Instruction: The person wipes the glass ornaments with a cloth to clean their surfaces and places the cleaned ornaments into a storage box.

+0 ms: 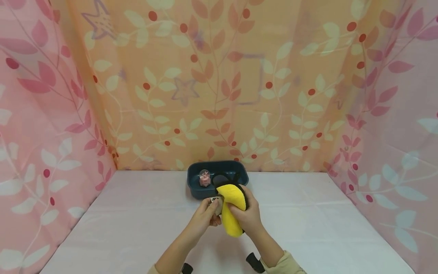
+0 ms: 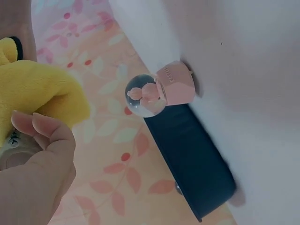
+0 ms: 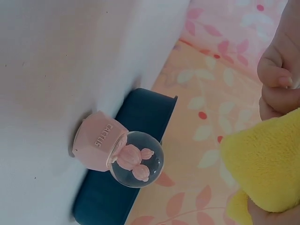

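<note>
While a yellow cloth (image 1: 232, 222) is gripped by the right hand (image 1: 249, 215) above the table (image 1: 143, 217), its long axis running far to near, its rounded end pointed near, a pale object (image 1: 218, 207) is pinched in the left hand (image 1: 203, 217) at its left; the object's axis is mostly hidden. A pink globe (image 3: 101, 143) is stood upright, dome up, on the bin's (image 1: 197, 193) near side.

Yellow cloth item (image 3: 265, 159) fuzzy, matt. Clear dome (image 3: 137, 159) glossy, pink base (image 3: 97, 141) smooth, matt. Blue bin (image 2: 194, 161) smooth, plastic-looking.
</note>
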